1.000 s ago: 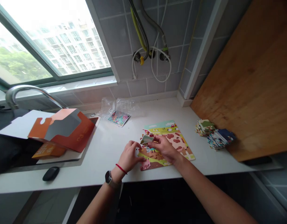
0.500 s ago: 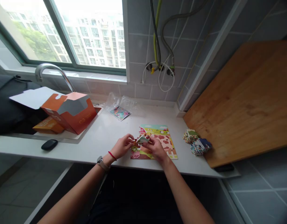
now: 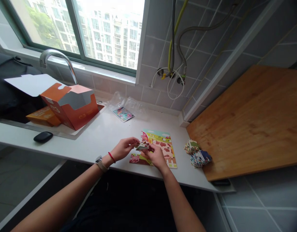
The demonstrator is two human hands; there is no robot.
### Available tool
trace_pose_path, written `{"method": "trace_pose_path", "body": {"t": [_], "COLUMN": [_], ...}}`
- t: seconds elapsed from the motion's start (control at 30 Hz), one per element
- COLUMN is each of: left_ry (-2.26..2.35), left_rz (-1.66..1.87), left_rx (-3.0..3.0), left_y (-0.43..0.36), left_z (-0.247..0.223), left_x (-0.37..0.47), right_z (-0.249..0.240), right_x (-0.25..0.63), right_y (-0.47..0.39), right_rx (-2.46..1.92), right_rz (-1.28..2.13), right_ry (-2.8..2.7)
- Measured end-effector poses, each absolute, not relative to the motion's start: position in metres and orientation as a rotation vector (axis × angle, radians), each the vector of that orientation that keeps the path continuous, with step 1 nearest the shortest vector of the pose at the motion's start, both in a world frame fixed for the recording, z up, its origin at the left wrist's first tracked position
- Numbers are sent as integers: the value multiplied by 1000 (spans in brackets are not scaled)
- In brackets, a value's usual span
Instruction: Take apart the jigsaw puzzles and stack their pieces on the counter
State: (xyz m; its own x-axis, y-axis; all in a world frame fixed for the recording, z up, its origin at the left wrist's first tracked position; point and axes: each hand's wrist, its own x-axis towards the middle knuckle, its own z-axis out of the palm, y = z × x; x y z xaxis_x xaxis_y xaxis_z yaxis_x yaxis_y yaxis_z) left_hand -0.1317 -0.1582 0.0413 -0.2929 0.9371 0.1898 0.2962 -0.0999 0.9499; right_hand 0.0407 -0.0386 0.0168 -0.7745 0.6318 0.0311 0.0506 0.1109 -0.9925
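Note:
A colourful farm jigsaw puzzle (image 3: 163, 146) lies on the white counter (image 3: 107, 135) near its front edge. My left hand (image 3: 124, 148) and my right hand (image 3: 156, 157) meet over the puzzle's left part. Together they pinch a small stack of puzzle pieces (image 3: 142, 146), lifted just above the puzzle. My left wrist carries a watch and a red string. Two piles of loose pieces (image 3: 197, 154) sit to the right of the puzzle.
An open orange box (image 3: 72, 108) lies over the sink under a curved tap (image 3: 57, 61). A black oval object (image 3: 43, 137) sits at the counter's left front. A clear bag with a picture card (image 3: 122, 112) lies behind. A wooden board (image 3: 250, 119) leans on the right.
The view has swung and pulled back, showing more floor and my arms. My hands stay together over the puzzle, still holding the pieces.

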Motion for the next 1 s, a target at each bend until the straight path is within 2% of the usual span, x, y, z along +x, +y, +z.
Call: {"method": "trace_pose_path", "body": {"t": [0.2, 0.33, 0.47, 0.73, 1.0], "left_ry": [1383, 1769, 2061, 2082, 2184], "left_rz": [1194, 775, 587, 728, 619], "left_rx": [1316, 1597, 1802, 1745, 1700], "left_y": [-164, -176, -183, -181, -183], "left_z": [49, 55, 41, 25, 33], "left_x": [-150, -159, -138, -127, -126], "right_z": [15, 22, 26, 16, 26], "right_x": [48, 57, 60, 63, 66], "right_y": [-43, -54, -62, -61, -67], "right_rx": [-667, -661, -644, -659, -583], "right_rz": [1767, 1992, 2096, 2091, 2196], "right_ry": [-1876, -1598, -1438, -1547, -1627]}}
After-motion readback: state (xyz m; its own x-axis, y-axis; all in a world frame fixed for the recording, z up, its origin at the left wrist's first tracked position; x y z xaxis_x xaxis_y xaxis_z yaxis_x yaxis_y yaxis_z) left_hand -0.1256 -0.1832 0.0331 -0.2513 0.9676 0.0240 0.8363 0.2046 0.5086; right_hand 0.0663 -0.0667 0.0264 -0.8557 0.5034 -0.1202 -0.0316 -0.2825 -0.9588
